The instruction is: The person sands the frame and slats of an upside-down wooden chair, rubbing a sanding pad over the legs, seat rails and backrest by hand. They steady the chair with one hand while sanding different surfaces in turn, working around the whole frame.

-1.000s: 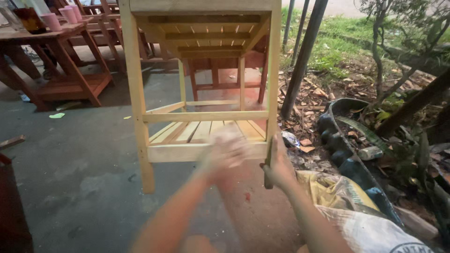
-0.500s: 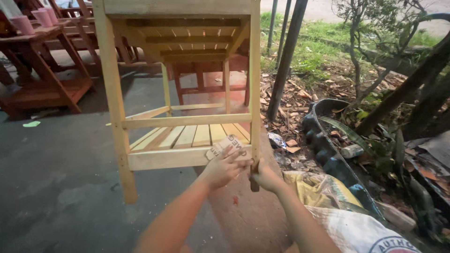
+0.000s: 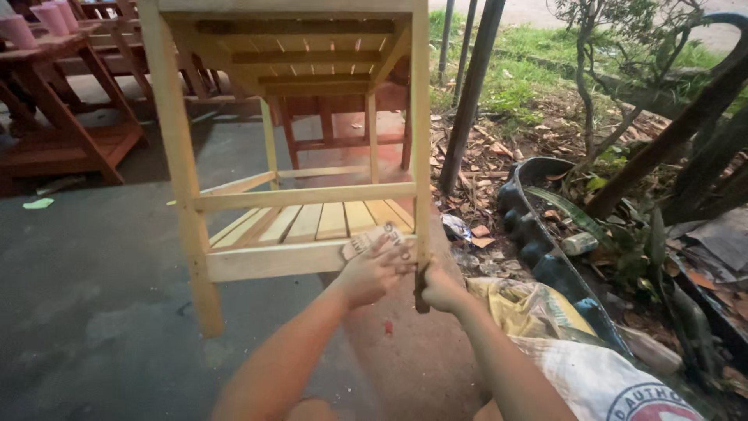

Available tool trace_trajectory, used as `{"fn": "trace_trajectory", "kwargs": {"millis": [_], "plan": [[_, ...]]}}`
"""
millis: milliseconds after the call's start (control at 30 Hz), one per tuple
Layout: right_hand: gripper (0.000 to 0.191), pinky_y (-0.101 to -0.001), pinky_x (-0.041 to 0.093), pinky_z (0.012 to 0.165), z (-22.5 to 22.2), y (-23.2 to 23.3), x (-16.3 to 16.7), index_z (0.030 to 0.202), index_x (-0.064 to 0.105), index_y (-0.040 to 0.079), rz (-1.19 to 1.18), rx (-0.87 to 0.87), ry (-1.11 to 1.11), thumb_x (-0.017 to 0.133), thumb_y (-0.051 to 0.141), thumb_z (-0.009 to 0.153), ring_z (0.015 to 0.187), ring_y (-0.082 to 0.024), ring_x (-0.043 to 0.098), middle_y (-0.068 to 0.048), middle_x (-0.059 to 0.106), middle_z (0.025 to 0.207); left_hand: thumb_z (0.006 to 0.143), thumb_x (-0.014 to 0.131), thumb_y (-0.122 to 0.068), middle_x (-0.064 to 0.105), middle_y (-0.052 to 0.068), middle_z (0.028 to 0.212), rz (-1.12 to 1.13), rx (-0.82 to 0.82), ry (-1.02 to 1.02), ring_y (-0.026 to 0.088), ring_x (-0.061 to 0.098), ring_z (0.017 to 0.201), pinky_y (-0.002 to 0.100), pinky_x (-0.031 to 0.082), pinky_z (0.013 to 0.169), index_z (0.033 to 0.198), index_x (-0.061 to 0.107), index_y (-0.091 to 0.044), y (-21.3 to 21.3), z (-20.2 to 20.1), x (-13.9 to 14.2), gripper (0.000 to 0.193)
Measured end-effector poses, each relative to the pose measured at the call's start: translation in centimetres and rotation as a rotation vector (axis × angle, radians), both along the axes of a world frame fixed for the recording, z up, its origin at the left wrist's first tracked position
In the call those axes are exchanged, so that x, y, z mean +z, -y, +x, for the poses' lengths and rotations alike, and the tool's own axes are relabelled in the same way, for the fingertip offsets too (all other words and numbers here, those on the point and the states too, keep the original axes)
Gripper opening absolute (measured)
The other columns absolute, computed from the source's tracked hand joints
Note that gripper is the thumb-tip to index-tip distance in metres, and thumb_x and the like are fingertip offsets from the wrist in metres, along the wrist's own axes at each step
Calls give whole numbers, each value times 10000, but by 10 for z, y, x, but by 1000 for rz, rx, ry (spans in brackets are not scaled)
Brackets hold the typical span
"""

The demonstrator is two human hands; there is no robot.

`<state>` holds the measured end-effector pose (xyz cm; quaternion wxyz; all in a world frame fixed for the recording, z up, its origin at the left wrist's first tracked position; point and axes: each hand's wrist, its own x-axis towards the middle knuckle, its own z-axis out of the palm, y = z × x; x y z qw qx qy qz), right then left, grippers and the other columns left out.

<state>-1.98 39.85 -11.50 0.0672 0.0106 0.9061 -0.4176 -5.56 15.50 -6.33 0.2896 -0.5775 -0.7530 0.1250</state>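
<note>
Pressing a small sheet of sandpaper [image 3: 372,240] onto the pale wooden table frame [image 3: 300,195], the left hand [image 3: 375,273] lies flat with its fingers spread over the paper. The paper sits right at the corner where the low front rail [image 3: 273,260] meets the front right leg [image 3: 421,156]. The flat hand likely keeps the paper tight on the wood so it can rub.

The right hand [image 3: 439,285] is closed around the bottom of that same leg, just beside the left hand. This grip probably keeps the frame from wobbling.

The frame stands upright on the grey concrete floor [image 3: 93,312]. I can count four legs on it, one low shelf of slats [image 3: 327,221] and two hands at work. There is one sheet of sandpaper.

Behind it stand darker reddish wooden tables [image 3: 62,117], at least two. To the right lie a yellow sack [image 3: 530,308] and a white sack [image 3: 615,382], one of each, next to a row of old dark tyres [image 3: 538,249] and dry leaves.
</note>
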Motion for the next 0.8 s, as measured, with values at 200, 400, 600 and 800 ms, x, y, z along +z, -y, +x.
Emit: {"fn": "trace_trajectory", "kwargs": {"millis": [200, 400, 600, 800], "plan": [[756, -422, 603, 694, -3, 1, -5, 1388, 193, -121, 4, -3, -11, 671, 34, 823, 877, -386, 739, -294, 658, 986, 955, 507, -185, 427, -10, 1587, 172, 124, 96, 235, 288, 1538, 515, 107, 1289, 1357, 663, -200, 133, 12, 15, 432], [954, -429, 582, 733, -4, 5, -10, 1466, 7, -75, -31, 3, -137, 684, -6, 797, 907, -393, 689, -308, 615, 1003, 900, 526, -226, 385, 28, 1626, 12, 207, 373, 383, 208, 1503, 688, 61, 1119, 1314, 676, -191, 117, 12, 49, 442], [779, -396, 608, 697, 14, 16, 15, 1419, 292, -45, -7, -44, -48, 670, 26, 741, 849, -309, 754, -232, 728, 960, 949, 589, -239, 628, -53, 1411, -58, -65, 80, 188, 345, 1514, 553, 159, 1282, 1103, 754, -259, 3, 18, 65, 227], [903, -408, 593, 815, -2, 3, -7, 1422, 159, -110, 100, -8, -140, 764, 137, 798, 981, -371, 704, -324, 625, 1125, 914, 570, -178, 567, -92, 1486, 251, 15, 216, 252, 350, 1479, 585, 136, 1234, 1378, 612, -375, 157, 3, 53, 506]]}}
